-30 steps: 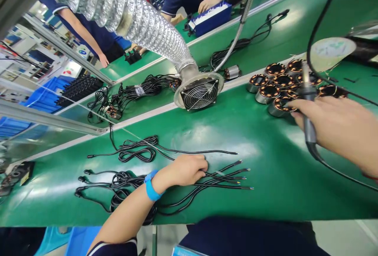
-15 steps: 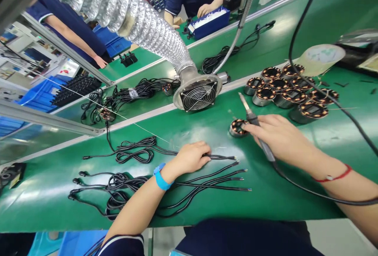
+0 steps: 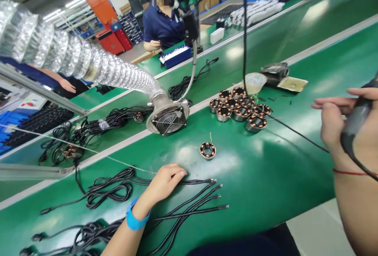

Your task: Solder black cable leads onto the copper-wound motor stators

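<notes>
Black cables (image 3: 197, 182) jut out from under the left grip (image 3: 167, 181).

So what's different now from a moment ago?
One copper-wound ring has moved left, out of the cluster, and been let go on the green bench. The right hand has withdrawn to the right, still holding the pen-shaped tool. The left hand has shifted slightly away from the bench's near edge, onto the farther cables. The remaining cluster and the fan stayed put.
</notes>
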{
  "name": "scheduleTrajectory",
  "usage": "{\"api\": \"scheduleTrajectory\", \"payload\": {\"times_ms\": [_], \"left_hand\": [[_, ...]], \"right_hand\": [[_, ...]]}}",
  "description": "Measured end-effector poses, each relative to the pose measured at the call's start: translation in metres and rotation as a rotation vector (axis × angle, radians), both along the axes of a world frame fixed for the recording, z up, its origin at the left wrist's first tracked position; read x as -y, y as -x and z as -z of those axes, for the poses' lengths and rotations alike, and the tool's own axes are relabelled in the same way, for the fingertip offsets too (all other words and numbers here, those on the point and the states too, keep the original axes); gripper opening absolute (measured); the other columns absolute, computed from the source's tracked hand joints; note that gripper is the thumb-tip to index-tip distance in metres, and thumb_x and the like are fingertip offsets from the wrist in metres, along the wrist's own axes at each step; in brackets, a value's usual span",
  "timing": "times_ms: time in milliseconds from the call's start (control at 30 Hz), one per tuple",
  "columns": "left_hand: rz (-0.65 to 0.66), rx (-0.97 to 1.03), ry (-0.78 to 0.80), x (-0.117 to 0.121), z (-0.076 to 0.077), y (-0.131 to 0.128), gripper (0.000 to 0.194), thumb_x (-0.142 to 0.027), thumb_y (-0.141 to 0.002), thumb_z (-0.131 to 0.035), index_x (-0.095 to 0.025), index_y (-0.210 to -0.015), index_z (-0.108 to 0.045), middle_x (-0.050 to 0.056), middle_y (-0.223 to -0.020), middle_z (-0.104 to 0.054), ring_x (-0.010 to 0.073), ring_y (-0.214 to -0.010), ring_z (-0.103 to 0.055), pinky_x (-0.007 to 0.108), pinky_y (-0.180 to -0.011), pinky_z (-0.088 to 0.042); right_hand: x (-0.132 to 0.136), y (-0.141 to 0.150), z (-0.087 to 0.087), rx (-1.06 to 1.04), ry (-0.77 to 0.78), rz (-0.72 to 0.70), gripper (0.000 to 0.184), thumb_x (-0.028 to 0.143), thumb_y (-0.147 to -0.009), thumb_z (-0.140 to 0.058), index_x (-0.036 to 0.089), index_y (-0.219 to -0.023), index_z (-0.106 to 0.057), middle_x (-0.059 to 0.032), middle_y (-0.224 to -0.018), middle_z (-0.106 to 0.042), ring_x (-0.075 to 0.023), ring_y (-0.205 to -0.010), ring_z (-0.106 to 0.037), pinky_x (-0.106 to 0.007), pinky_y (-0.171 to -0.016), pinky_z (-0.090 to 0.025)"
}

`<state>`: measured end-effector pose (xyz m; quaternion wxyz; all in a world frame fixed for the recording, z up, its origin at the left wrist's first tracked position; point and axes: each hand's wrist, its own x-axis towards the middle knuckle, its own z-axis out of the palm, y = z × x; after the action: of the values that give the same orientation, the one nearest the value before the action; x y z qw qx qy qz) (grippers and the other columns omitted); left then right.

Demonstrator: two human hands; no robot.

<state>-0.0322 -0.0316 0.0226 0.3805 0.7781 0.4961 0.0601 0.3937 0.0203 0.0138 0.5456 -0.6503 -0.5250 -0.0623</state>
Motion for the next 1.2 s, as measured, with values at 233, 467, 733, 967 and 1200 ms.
{"api": "scheduleTrajectory", "payload": {"times_ms": [233,467,733,967,1200], "left_hand": [[-0.073,-0.045,0.017,0.006,-0.006,-0.003,0.053,-0.047,-0.101,-0.035,-0.017,-0.086,-0.076,0.007,-0.077,-0.067,0.0189,-0.077,-0.062,0.029,-0.076,-0.047],[-0.237,-0.081,0.000,0.015,-0.013,0.013,0.062,-0.064,-0.096,-0.038,-0.020,-0.088,-0.081,0.008,-0.075,-0.067,0.0221,-0.076,-0.063,0.033,-0.074,-0.051],[-0.556,0.018,-0.053,0.033,-0.013,0.026,0.065,-0.080,-0.081,-0.052,-0.023,-0.082,-0.083,0.006,-0.069,-0.067,0.0181,-0.061,-0.057,0.030,-0.060,-0.054],[-0.698,0.019,-0.105,0.047,-0.014,0.032,0.068,-0.085,-0.074,-0.056,-0.022,-0.079,-0.083,0.002,-0.063,-0.067,0.0161,-0.053,-0.056,0.044,-0.101,-0.055],[-0.709,0.115,-0.077,0.046,-0.010,0.031,0.063,-0.079,-0.077,-0.060,-0.020,-0.079,-0.082,0.006,-0.066,-0.066,0.0169,-0.060,-0.056,0.029,-0.059,-0.054]], "right_hand": [[-0.028,-0.061,0.023,-0.049,0.391,0.284,0.043,0.024,-0.076,-0.050,0.023,-0.119,-0.043,-0.0108,-0.094,-0.073,-0.0260,-0.085,-0.069,-0.038,-0.074,-0.049],[-0.056,-0.086,0.025,0.154,0.527,0.059,0.034,0.020,-0.088,-0.054,0.020,-0.121,-0.048,-0.0094,-0.102,-0.072,-0.0187,-0.081,-0.065,-0.029,-0.067,-0.046],[-0.106,-0.094,0.037,0.534,0.567,-0.358,0.028,0.040,-0.100,-0.060,0.016,-0.114,-0.064,-0.0053,-0.106,-0.065,-0.0177,-0.095,-0.064,-0.038,-0.086,-0.056],[-0.127,-0.094,0.039,0.604,0.592,-0.449,0.027,0.038,-0.099,-0.062,0.014,-0.111,-0.064,-0.0045,-0.102,-0.066,-0.0164,-0.090,-0.065,-0.037,-0.082,-0.058],[-0.109,-0.085,0.029,0.405,0.456,-0.329,0.010,0.021,-0.095,-0.062,0.015,-0.102,-0.059,-0.0012,-0.086,-0.062,-0.0128,-0.072,-0.059,-0.029,-0.069,-0.052]]}}
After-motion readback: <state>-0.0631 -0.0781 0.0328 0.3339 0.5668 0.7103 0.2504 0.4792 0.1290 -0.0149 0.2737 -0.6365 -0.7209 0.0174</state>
